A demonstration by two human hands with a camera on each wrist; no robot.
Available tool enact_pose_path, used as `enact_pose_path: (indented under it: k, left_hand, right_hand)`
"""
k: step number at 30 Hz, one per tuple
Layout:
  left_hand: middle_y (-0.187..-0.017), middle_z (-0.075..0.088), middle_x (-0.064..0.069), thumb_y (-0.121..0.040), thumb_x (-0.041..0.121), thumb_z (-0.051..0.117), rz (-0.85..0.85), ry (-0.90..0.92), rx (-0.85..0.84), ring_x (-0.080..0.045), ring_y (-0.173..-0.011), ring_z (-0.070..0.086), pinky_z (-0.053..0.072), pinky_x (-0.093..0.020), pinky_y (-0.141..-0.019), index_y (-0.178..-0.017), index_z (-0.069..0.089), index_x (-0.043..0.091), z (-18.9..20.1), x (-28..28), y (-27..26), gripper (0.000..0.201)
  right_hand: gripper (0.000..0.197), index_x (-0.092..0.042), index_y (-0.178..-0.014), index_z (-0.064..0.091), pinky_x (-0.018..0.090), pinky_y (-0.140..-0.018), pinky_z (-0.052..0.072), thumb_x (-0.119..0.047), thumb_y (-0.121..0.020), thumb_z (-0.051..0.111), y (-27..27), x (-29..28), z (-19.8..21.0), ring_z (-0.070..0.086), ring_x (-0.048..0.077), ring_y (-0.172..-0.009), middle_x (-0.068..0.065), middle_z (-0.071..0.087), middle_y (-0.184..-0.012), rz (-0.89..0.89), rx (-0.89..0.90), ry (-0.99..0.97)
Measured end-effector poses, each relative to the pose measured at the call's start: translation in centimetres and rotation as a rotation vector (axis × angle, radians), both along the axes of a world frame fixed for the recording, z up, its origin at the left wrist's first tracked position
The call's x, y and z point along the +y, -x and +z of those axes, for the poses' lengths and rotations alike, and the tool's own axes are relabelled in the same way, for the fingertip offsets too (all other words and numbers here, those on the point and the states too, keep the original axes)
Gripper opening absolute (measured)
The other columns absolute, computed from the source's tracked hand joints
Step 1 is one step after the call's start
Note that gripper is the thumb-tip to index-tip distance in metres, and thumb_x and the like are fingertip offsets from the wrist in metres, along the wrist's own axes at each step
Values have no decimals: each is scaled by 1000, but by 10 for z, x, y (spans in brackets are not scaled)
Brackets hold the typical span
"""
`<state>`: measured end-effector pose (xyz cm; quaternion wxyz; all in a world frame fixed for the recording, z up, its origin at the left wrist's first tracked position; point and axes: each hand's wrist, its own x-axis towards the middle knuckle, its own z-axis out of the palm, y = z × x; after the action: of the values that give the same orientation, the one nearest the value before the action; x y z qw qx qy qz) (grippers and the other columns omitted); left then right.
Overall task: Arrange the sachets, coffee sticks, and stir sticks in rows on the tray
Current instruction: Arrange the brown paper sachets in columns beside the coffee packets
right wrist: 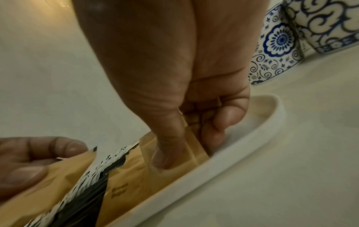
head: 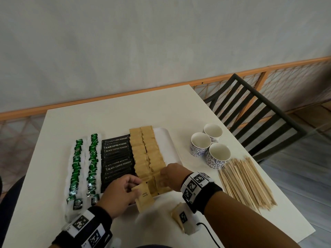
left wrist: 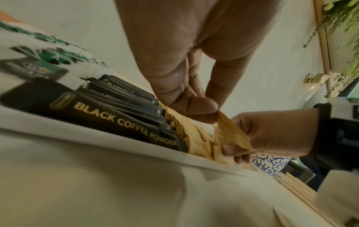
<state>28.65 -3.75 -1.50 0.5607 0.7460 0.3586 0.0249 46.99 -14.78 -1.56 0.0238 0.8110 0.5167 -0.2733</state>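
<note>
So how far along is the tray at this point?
Done: green sachets, black coffee sticks and most brown sachets lie in rows on the tray. In hand: the left hand holds a brown sachet; the right hand sets another into the row. Left: the stir sticks, on the table.

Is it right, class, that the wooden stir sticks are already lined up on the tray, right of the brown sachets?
No. The head view shows the stir sticks piled on the table, beside the cups. The tray is bare right of the brown sachets.

sachet print blurred, tray mostly covered
</note>
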Motion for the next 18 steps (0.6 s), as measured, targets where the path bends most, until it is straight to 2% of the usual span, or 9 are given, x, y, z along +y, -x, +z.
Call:
enact_pose_path:
  k: [3,6,9,11,13,15,18]
  left_hand:
    - [-87,69,-13,-85,-3,65,10,27,-21,-14,-72,64,55,-26,-62,-94,66,14,2,-1,-1,20]
    - [-88,68,-13,-86,-5,62,19,54,-39,-14,-73,64,54,-25,-62,-96,65,13,4,0,-2,21]
    - [-86,67,-12,-86,-6,62,33,62,-64,-14,-71,63,53,-24,-60,-96,65,13,6,0,-2,21]
    - [-84,66,-11,-86,-7,62,45,75,-83,-14,-70,62,53,-25,-59,-97,64,12,6,0,-3,22]
    - [-82,65,-12,-85,-8,63,65,88,-108,-17,-69,62,54,-28,-61,-98,63,11,8,-1,-5,23]
    - [-85,64,-16,-84,-10,63,85,106,-135,-20,-69,64,56,-32,-65,-101,62,12,9,-1,-8,27]
    - [-85,59,-18,-82,-14,63,69,121,-161,-22,-68,65,58,-35,-65,-103,61,14,9,-3,-13,34]
  right_hand:
    - [30,-8,-117,57,35,-86,47,-20,-90,60,2,1,-2,57,33,-108,16,59,-115,-14,-47,-33]
    - [46,-14,-122,46,37,-84,48,-14,-81,68,4,-5,-3,56,32,-104,12,50,-117,-125,16,-129]
    - [48,-19,-118,46,35,-81,46,-26,-79,73,6,-10,3,55,28,-98,6,46,-115,-205,66,-259]
    - [33,-18,-112,53,32,-82,45,-38,-88,64,8,-10,9,55,23,-95,5,54,-111,-251,184,-329]
    - [32,-15,-103,60,29,-79,47,-46,-94,54,8,-11,12,58,18,-86,6,65,-102,-243,354,-304]
    - [32,-15,-96,62,25,-68,50,-47,-92,57,12,-15,12,63,14,-74,6,70,-91,-242,580,-227]
    - [23,-13,-93,62,26,-64,50,-33,-86,71,15,-20,5,66,19,-73,8,71,-84,-294,795,-234]
